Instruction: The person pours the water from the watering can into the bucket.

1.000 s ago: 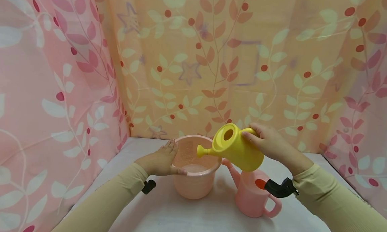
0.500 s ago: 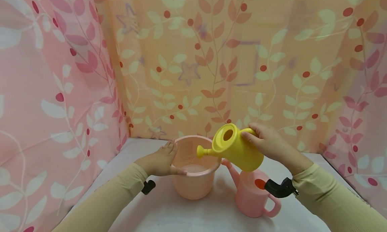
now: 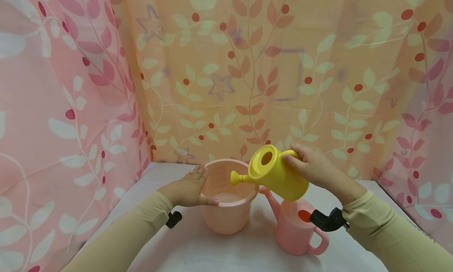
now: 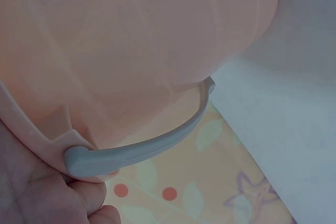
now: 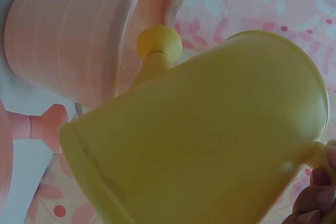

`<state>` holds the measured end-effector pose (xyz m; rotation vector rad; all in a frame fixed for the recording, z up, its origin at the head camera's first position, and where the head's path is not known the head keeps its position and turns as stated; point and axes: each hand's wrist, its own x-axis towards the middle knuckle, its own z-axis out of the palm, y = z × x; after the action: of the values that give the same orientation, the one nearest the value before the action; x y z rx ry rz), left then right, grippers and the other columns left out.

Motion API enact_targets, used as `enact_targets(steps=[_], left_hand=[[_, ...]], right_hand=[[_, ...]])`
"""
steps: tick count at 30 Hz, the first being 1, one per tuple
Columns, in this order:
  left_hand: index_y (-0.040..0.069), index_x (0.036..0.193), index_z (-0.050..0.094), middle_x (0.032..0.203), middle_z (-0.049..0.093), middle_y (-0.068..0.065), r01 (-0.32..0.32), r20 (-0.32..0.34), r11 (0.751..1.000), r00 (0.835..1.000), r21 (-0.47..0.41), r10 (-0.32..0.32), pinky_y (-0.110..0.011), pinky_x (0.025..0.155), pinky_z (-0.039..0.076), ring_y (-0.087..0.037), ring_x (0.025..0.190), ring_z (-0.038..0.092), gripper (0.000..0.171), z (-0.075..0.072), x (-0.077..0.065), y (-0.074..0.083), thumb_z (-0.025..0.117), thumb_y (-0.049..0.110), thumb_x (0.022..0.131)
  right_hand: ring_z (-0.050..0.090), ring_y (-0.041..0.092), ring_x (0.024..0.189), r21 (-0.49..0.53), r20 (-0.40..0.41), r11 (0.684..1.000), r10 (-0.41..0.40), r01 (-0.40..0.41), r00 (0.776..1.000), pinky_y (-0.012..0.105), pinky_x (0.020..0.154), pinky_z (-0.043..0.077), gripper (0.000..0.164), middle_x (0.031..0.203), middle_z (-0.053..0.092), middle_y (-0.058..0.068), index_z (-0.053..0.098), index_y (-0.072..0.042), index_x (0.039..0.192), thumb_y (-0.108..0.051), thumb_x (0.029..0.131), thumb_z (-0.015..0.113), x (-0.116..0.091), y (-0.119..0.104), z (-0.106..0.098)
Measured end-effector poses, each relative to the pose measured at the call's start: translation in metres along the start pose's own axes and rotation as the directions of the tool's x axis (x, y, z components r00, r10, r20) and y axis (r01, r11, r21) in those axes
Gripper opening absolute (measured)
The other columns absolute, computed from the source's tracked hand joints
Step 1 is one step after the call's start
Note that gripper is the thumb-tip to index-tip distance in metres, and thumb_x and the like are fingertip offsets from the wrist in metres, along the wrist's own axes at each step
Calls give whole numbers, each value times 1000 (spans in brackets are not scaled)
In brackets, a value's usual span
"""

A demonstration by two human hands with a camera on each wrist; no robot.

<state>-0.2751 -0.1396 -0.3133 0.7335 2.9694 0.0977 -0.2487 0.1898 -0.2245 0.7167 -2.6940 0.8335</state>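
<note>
A pale pink bucket (image 3: 226, 221) stands upright on the white surface. My left hand (image 3: 187, 188) rests on its left rim, fingers extended along the side and thumb lying along the front edge. In the left wrist view a grey handle (image 4: 147, 148) hangs along the bucket's side. My right hand (image 3: 308, 161) grips the handle of a yellow watering can (image 3: 279, 177), which is tilted left. Its round spout head (image 3: 235, 178) is over the bucket's opening; no water stream shows. Below the yellow can stands a pink watering can (image 3: 293, 232), its spout toward the bucket.
Leaf-patterned cloth (image 3: 219, 106) hangs behind, with pink patterned cloth (image 3: 53, 106) at the left and more at the right. White cover (image 3: 177, 248) spreads under the bucket and pink can. Black wrist-camera mounts sit by both sleeves, the right one (image 3: 329, 220) overlapping the pink can.
</note>
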Motion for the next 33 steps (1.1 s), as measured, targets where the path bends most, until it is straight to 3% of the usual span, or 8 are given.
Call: enact_targets(steps=[33], left_hand=[[-4, 137, 8, 142, 1, -20, -6, 1, 1000, 1000, 20, 6, -42, 103, 9, -28, 130, -2, 118, 1, 2, -1, 30, 83, 60]], right_hand=[[44, 17, 61, -59, -19, 997, -42, 41, 999, 28, 54, 40, 27, 63, 45, 1, 52, -11, 73, -36, 83, 55, 1, -4, -4]])
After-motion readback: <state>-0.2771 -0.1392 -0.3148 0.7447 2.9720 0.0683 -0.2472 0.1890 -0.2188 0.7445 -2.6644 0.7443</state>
